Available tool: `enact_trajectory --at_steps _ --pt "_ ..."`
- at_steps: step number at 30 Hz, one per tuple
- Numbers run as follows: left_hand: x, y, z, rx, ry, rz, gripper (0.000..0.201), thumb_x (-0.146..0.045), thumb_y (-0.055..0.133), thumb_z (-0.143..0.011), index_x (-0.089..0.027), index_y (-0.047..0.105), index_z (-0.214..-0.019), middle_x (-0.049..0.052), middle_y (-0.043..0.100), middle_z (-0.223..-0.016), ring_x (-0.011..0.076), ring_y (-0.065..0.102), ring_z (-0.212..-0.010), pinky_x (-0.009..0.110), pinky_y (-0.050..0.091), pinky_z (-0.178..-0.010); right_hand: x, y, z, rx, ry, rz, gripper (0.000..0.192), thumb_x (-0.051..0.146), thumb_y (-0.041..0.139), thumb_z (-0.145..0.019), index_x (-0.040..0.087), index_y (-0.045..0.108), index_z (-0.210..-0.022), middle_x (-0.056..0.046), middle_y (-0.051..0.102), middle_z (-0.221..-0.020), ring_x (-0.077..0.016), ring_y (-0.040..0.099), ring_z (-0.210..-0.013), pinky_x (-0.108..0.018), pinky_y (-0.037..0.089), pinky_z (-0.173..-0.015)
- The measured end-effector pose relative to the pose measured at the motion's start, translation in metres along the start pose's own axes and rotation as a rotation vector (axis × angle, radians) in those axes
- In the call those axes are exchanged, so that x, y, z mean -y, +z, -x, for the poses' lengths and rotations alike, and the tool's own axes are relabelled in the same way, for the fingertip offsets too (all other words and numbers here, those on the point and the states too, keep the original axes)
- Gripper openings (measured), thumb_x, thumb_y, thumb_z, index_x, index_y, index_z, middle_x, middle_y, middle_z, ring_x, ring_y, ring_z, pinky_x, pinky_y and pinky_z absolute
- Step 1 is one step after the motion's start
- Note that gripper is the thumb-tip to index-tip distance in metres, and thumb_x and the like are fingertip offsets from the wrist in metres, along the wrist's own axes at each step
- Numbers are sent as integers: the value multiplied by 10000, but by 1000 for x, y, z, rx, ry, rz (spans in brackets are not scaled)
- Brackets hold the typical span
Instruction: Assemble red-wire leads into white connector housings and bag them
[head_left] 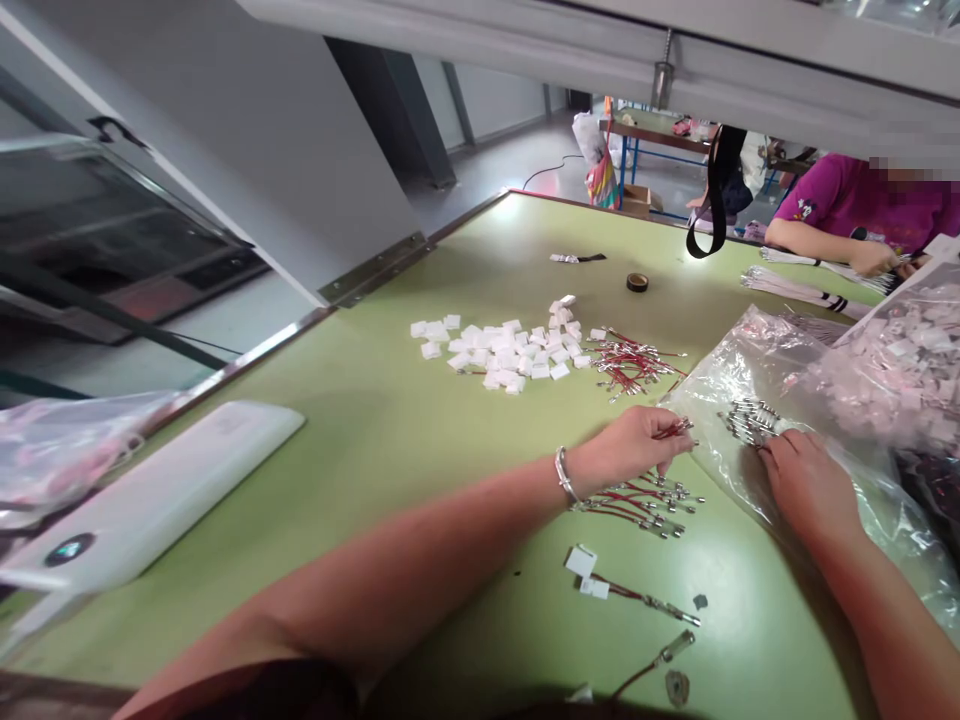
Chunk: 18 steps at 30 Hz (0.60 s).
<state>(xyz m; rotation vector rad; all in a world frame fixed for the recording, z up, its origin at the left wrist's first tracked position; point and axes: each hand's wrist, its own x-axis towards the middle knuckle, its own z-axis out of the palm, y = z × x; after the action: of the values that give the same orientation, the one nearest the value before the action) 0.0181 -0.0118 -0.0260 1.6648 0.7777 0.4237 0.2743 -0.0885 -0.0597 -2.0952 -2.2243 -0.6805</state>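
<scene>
Red wires (673,430) sit pinched in the left hand (626,448) grip; right hand (806,485) fingers press metal terminals (742,420), grip unclear.

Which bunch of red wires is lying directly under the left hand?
The near bunch of red wires, just below the left hand; the far bunch lies beside the white connectors.

The fingertips of the right hand (806,480) are hidden among the metal ends on the plastic bag (825,400), which is cut off by the right edge, and the pink bag (67,450) at the left is blurred.
</scene>
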Motion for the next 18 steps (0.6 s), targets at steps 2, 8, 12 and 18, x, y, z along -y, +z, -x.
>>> enact_trajectory --at_steps 2,8,12,18 --pt "0 0 0 19 0 1 327 -450 524 -866 -179 485 -687 -37 519 -570 72 396 -501 261 340 -540 4 1 -2 13 50 35 247 264 459 -934 172 653 -812 -77 628 -859 -226 561 -824 -319 378 -609" --pt "-5 2 3 22 -2 3 310 -409 479 -897 -177 484 -692 -38 519 -569 67 386 -499 248 348 -543 3 -9 -3 -2 142 -123 221 260 439 -920 158 614 -834 -98 645 -885 -236 587 -838 -310 397 -623" --pt "-8 6 5 58 -16 6 301 -394 499 -883 -177 472 -677 -44 487 -558 69 379 -497 247 329 -524 21 -30 1 37 273 -615 201 362 446 -900 198 562 -894 -28 658 -744 -168 562 -592 -283 399 -552" --pt "-10 11 8 54 43 -13 339 -382 529 -850 -180 399 -612 -66 328 -545 66 303 -509 241 259 -502 63 -52 7 54 225 -1040 239 429 459 -890 215 551 -838 13 585 -649 -125 491 -518 -249 398 -514"
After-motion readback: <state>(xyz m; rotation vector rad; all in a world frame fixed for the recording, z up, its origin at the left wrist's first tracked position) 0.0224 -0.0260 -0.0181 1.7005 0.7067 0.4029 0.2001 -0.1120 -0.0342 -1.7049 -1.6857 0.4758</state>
